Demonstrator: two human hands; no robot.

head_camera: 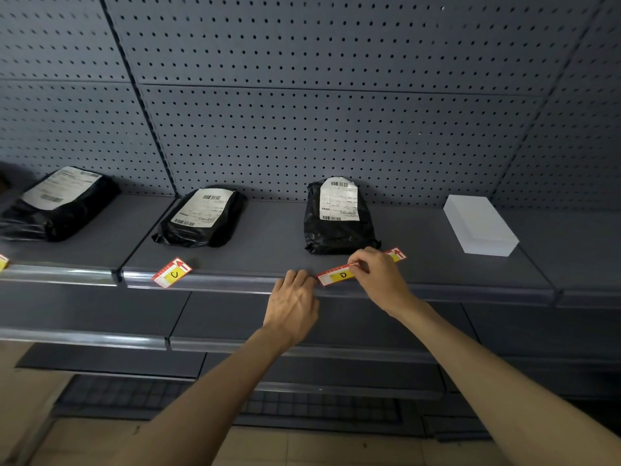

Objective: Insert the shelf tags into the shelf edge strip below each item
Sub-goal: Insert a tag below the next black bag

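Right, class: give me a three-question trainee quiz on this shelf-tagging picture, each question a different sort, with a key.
1. True or false: the tag marked D is already fully seated in the shelf edge strip.
2. Multiple choice: which hand pinches the D tag? A) left hand B) right hand C) neither
3. Fill in: the item at the far right of the shelf is a white ____.

Key: 1 false, it lies tilted, still held. 2 B; the left hand rests on the strip beside the tag. 3 box.
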